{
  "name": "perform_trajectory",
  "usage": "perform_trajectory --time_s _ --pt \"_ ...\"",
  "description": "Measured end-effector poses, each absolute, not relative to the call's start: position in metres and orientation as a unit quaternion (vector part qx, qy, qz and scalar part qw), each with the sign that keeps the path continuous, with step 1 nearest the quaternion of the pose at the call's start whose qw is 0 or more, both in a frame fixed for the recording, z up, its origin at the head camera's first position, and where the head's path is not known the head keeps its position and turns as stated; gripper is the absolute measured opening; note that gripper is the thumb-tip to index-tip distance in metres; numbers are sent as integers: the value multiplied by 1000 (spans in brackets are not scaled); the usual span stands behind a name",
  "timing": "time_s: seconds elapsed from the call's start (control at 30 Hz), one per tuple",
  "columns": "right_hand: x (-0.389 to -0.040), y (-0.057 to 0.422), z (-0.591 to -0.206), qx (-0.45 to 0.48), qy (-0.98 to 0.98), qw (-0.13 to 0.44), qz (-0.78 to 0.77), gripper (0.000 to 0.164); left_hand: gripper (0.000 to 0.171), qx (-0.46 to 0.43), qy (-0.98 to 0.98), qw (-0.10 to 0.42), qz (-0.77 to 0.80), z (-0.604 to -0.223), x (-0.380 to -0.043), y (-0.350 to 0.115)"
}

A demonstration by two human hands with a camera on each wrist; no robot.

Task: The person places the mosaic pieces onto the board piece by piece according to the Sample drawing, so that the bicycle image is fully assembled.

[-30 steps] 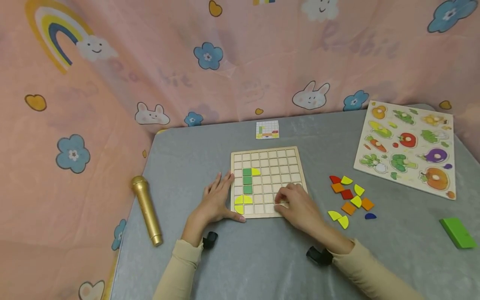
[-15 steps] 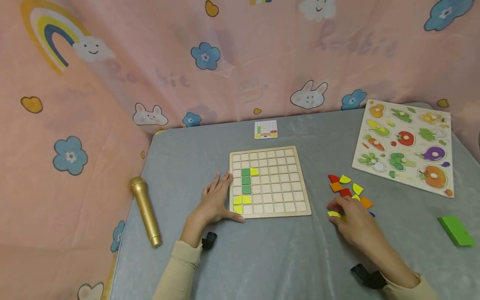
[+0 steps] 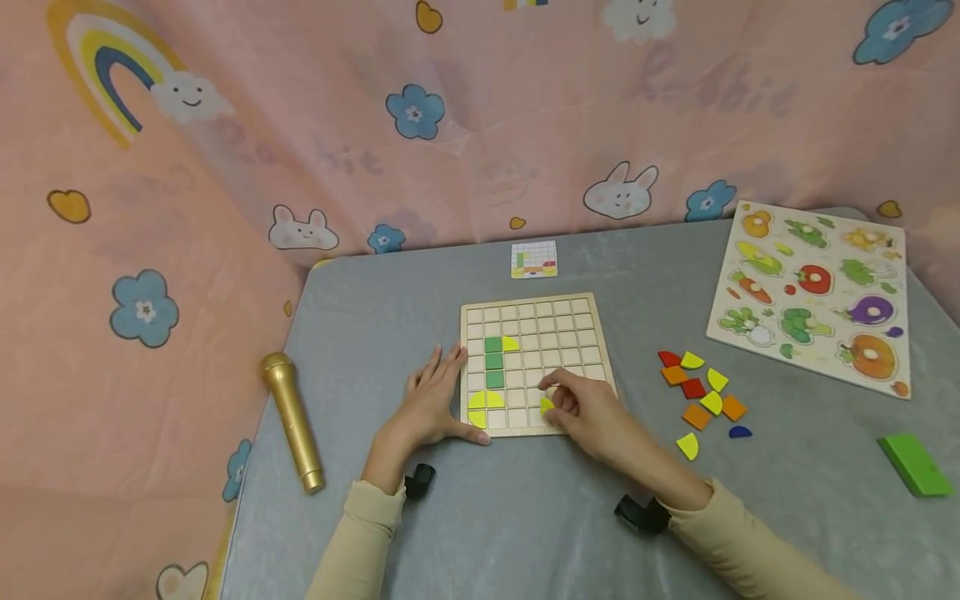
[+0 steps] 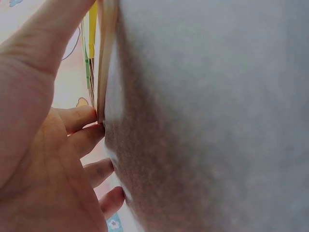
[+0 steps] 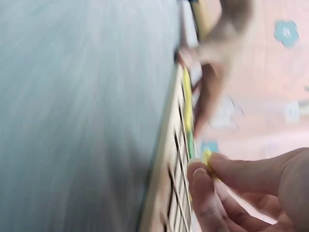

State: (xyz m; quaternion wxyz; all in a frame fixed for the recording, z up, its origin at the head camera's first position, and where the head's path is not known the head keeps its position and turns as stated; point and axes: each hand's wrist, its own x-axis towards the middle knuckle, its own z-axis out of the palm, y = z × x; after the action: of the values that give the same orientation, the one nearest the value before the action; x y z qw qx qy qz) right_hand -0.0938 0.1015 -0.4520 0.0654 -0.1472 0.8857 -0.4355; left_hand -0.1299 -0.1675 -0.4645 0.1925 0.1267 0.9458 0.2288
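A wooden grid board [image 3: 551, 340] lies on the grey cloth. My left hand [image 3: 423, 410] rests against its left edge and lower left corner, fingers straight; the left wrist view shows the fingertips touching the board's side. Over the board's lower middle, my right hand [image 3: 596, 414] pinches a yellow quarter-circle piece [image 5: 208, 158] between thumb and finger. Green squares [image 3: 494, 362] stand in a column in the grid, with a yellow quarter-circle [image 3: 510, 344] beside the top one. More yellow pieces [image 3: 486, 400] fill cells at the lower left.
Loose red, orange, yellow and blue pieces [image 3: 695, 388] lie right of the board. Behind it is a small pattern card [image 3: 534, 260]. A vegetable puzzle board [image 3: 813, 296], a green block [image 3: 915, 465] and a gold microphone [image 3: 294, 423] lie farther out.
My right hand went from the board to the loose pieces, picked up a yellow quarter-circle and came back over the board with it. The left hand has stayed at the board's edge.
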Motion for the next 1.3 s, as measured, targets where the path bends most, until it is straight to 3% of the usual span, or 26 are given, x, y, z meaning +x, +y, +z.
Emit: perform_trajectory --time_s 0.27,0.4,0.67,0.93,1.3 --pt "-100 49 -459 -140 892 66 -424 8 141 128 946 187 232 -464 -130 -169" --pt "-105 37 -460 -111 910 59 -395 11 140 129 946 189 231 -463 -130 -168" --pt "-112 37 -464 -92 906 74 -406 20 140 132 945 187 233 -465 -130 -169" --pt "-110 32 -468 -111 919 55 -375 32 140 131 946 189 228 -464 -131 -169" --pt "-104 54 -460 -89 925 37 -368 27 141 129 947 190 226 -464 -131 -167"
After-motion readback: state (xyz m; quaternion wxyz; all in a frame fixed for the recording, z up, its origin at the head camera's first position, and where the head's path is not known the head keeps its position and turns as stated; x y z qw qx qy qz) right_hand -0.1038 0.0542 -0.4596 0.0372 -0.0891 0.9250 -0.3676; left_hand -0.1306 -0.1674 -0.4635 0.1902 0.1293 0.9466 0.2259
